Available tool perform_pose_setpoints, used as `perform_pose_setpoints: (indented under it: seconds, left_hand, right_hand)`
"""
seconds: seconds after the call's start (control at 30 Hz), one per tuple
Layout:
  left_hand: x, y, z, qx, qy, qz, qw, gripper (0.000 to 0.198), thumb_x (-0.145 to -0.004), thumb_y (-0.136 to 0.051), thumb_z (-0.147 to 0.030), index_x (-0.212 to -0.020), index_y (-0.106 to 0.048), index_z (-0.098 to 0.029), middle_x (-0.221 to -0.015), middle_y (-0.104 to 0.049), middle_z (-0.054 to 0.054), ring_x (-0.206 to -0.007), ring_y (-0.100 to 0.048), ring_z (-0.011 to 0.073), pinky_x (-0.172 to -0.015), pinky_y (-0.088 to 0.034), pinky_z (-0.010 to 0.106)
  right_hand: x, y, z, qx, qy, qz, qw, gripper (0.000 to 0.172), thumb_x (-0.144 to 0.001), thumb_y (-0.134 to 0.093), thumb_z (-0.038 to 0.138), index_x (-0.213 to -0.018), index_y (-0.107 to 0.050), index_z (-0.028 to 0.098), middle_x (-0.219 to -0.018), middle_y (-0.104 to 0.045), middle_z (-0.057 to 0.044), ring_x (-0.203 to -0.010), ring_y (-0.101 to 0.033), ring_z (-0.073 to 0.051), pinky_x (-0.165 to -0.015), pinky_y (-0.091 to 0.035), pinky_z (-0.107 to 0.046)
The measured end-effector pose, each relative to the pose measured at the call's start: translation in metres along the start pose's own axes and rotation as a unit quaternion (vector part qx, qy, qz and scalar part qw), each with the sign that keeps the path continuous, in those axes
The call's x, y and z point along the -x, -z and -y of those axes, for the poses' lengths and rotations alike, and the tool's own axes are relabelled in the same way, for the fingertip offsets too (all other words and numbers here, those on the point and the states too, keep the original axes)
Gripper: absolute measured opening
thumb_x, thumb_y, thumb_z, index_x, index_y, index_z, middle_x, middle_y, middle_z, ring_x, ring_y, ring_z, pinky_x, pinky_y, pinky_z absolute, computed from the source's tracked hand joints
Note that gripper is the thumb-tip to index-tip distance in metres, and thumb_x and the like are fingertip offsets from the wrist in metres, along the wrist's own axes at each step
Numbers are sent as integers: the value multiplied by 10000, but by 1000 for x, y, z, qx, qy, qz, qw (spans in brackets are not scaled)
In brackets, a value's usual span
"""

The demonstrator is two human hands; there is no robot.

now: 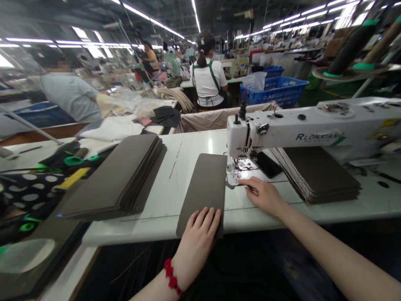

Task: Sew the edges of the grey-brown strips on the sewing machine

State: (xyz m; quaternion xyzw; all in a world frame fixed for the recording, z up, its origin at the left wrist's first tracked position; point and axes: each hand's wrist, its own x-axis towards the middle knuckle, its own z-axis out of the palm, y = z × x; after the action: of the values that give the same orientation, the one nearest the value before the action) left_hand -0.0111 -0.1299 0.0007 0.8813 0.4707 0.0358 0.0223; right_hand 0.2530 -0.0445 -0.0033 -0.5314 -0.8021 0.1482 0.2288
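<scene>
- Location: the grey-brown panel [203, 177] lies flat on the table [171, 152], at 9 o'clock of the sewing machine [275, 130] needle area.
- Left hand [200, 234]: fingers extended, nearly together, resting on the panel's 6 o'clock end; no closed grip seen, thumb hidden.
- Right hand [265, 195]: partly curled, index finger reaching the machine's plate; cannot tell whether it pinches anything.
- Handling, judged: light, thin, fairly stiff yet bendable; smooth face may slide; creasing likelier than breakage.
- Recommended hold: flat pressure near the 6 o'clock end, or a pinch on a long edge.
- Similar pieces: left stack [109, 177] at 9 o'clock of the panel; right stack [322, 169] at 3 o'clock.
- Writing: machine arm reads "RLONXIANG", last letters partly obscured by a green mark [340, 140]; smaller line beneath illegible.
- Yellow label [390, 122]: illegible.
</scene>
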Motion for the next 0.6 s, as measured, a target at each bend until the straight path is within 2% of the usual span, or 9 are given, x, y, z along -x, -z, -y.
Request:
perform_pose_setpoints:
  seconds: [0.07,0.13,0.17,0.23,0.33,0.4,0.47,0.53,0.6]
  left_hand:
    - [14,17,0,61,6,3,998,468,-914,-465,-128,-1371,-465,-229,-1322,-570,71,-1218,-518,260,-1040,-397,419]
    - [23,44,5,167,29,5,986,382,-954,-400,-148,-1301,-522,-250,-1224,-626,45,-1103,-590,210,-960,-459,334]
    - [27,59,9,222,50,1,974,342,-973,-387,-188,-1269,-544,-256,-1189,-640,36,-1060,-607,195,-927,-472,305]
    - [35,87,21,313,116,-27,942,286,-980,-419,-284,-1207,-588,-245,-1123,-668,29,-1003,-624,192,-889,-481,280]
    - [43,111,41,441,255,-88,856,344,-928,-526,-410,-1179,-622,-196,-1027,-701,47,-904,-645,221,-801,-509,290]
    - [42,112,51,550,315,-93,768,413,-896,-569,-447,-1202,-614,-173,-992,-710,66,-828,-659,222,-715,-524,287]
    - [37,107,56,639,334,-77,688,439,-875,-607,-442,-1211,-612,-160,-971,-715,82,-771,-666,210,-663,-527,277]
    - [30,101,55,686,338,-65,641,440,-848,-653,-418,-1193,-626,-146,-939,-719,93,-733,-669,198,-639,-527,266]
    - [23,98,52,712,330,-64,617,443,-830,-683,-396,-1186,-634,-137,-928,-719,101,-720,-673,193,-633,-527,258]
  right_hand:
    - [5,-1,16,-68,45,15,997,489,-860,-482,127,-1292,-554,346,-1317,-581,23,-1074,-611,-166,-888,-474,-279]
    - [8,-2,31,-124,70,33,989,519,-852,-494,126,-1310,-530,367,-1432,-473,47,-1178,-552,-171,-964,-440,-302]
    - [8,-2,37,-145,72,41,986,505,-847,-506,130,-1294,-545,361,-1442,-460,48,-1193,-540,-177,-981,-427,-314]
    - [7,4,45,-190,60,52,979,393,-842,-537,153,-1188,-623,316,-1340,-564,25,-1134,-573,-186,-956,-434,-318]
    - [8,25,56,-265,16,73,961,148,-858,-586,264,-968,-680,236,-970,-700,7,-896,-629,-174,-780,-464,-269]
    - [13,45,64,-291,-19,82,953,166,-862,-603,354,-910,-667,210,-831,-678,14,-778,-605,-160,-679,-440,-247]
    - [19,63,72,-286,-38,85,954,213,-864,-596,396,-886,-662,195,-786,-655,14,-738,-575,-156,-640,-417,-242]
    - [25,78,78,-268,-46,87,958,244,-872,-575,408,-872,-668,183,-760,-644,8,-714,-555,-156,-614,-401,-243]
    - [29,89,80,-249,-50,87,963,264,-881,-552,410,-858,-678,179,-730,-633,8,-679,-541,-151,-583,-384,-241]
